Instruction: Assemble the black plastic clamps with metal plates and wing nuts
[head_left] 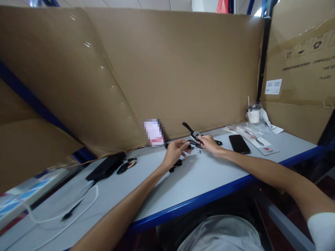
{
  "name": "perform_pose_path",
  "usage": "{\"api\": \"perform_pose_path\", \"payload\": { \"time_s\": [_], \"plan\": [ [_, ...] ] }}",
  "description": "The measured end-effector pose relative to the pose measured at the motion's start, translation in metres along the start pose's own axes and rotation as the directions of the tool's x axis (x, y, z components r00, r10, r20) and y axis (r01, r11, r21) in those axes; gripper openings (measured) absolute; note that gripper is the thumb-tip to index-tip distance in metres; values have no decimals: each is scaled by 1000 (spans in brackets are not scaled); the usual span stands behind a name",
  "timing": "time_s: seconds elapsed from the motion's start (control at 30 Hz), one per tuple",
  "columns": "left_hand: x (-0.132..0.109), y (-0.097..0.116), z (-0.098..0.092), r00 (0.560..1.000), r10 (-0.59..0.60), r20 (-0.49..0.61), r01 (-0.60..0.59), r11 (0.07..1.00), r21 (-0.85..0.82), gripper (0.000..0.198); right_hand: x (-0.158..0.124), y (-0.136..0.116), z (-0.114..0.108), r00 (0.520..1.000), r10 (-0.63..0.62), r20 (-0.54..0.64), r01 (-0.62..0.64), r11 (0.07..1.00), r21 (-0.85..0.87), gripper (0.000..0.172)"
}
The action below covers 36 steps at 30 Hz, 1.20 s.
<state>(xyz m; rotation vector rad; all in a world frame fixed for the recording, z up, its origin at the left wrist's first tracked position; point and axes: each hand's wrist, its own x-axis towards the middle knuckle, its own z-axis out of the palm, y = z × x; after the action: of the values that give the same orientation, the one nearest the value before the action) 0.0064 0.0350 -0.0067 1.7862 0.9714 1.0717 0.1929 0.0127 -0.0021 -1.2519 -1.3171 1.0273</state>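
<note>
My right hand [209,144] is closed on a black-handled tool [187,127] with a grey, flat part near the fingers; its exact kind is unclear. Just left of it, my left hand [176,151] pinches a small dark piece whose kind I cannot make out. A black curved length [194,143] runs between the two hands. On the tabletop below them lie small shiny bits [199,152]. Several small black pieces [176,166] sit beneath my left hand, partly hidden. Beyond my right hand a black rounded end [218,142] shows.
A phone with a lit screen [154,132] leans on the cardboard wall [170,69]. A dark phone [239,144], a carded utensil [259,141] and a cup [253,115] are at right. At left lie a black box [107,166], dark oval items [126,165] and a white cable [86,202].
</note>
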Motion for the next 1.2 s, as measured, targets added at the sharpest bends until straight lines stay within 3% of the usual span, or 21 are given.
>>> {"api": "perform_pose_path", "payload": {
  "time_s": [0.2, 0.33, 0.47, 0.63, 0.8, 0.97, 1.2],
  "plan": [
    [-1, 3, 0, 994, -99, -53, 86, 975, -207, 49, 5, 9, 1, 998, -70, 4, 70, 992, -107, 39],
    [-4, 8, 3, 991, -132, 4, 130, 963, -235, 43, 10, 16, 3, 989, -147, 0, 142, 956, -257, 40],
    [-10, 12, 10, 997, -82, 16, 83, 970, -227, 50, 7, 16, 8, 966, -249, 64, 254, 879, -405, 42],
    [-10, 12, 15, 996, -76, 51, 84, 980, -179, 56, -4, 12, 14, 946, -302, 122, 323, 829, -456, 42],
    [-8, 9, 15, 995, -4, -100, 3, 1000, -13, 48, -10, 5, 15, 948, -297, 119, 319, 864, -389, 41],
    [-10, 11, 16, 962, 130, -240, -84, 978, 190, 30, -14, 1, 17, 954, -281, 101, 298, 890, -345, 41],
    [-5, 5, 14, 949, -3, -316, -9, 999, -39, 47, -16, 2, 17, 956, -282, 86, 294, 893, -340, 42]
  ]
}}
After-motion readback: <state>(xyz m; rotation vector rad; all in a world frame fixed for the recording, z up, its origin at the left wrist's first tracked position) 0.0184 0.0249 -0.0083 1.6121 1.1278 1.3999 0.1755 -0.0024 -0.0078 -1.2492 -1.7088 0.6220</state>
